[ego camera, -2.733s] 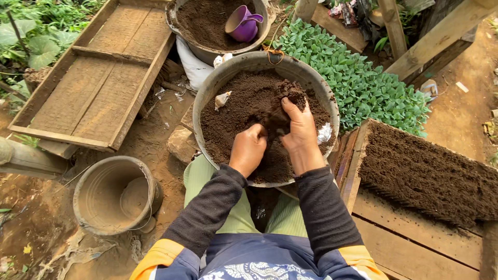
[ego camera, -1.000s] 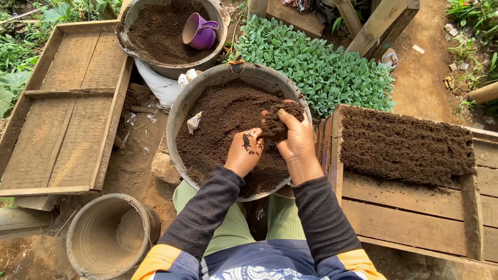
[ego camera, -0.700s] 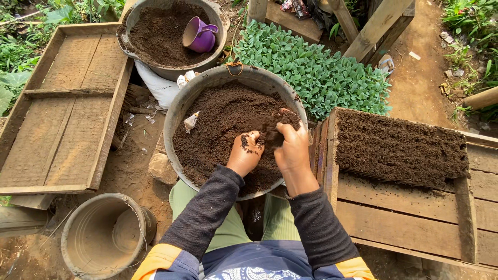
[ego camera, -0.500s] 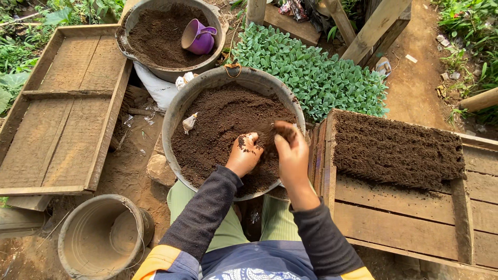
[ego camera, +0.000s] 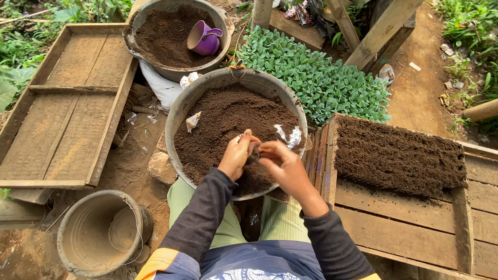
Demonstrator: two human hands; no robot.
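Note:
My left hand (ego camera: 236,155) and my right hand (ego camera: 282,165) meet just above the dark soil (ego camera: 218,124) in a round grey basin (ego camera: 179,116) right in front of my knees. Between their fingertips they pinch a small dark clump of soil (ego camera: 253,150); I cannot tell whether it sits in a small pot or wrapper. Both hands are dusted with soil. White plastic scraps (ego camera: 290,136) lie on the soil just beyond my right hand, and another scrap (ego camera: 193,122) lies at the basin's left side.
A wooden tray (ego camera: 415,228) on the right holds a packed block of soil (ego camera: 399,155). Green seedlings (ego camera: 316,78) grow behind. A second soil basin (ego camera: 155,36) holds a purple cup (ego camera: 205,39). An empty wooden tray (ego camera: 67,103) and an empty bucket (ego camera: 98,233) lie left.
Both hands were pressed into the soil. My right hand then lifted a handful, and the two hands have come together on a small clump nearer me. The view has shifted slightly.

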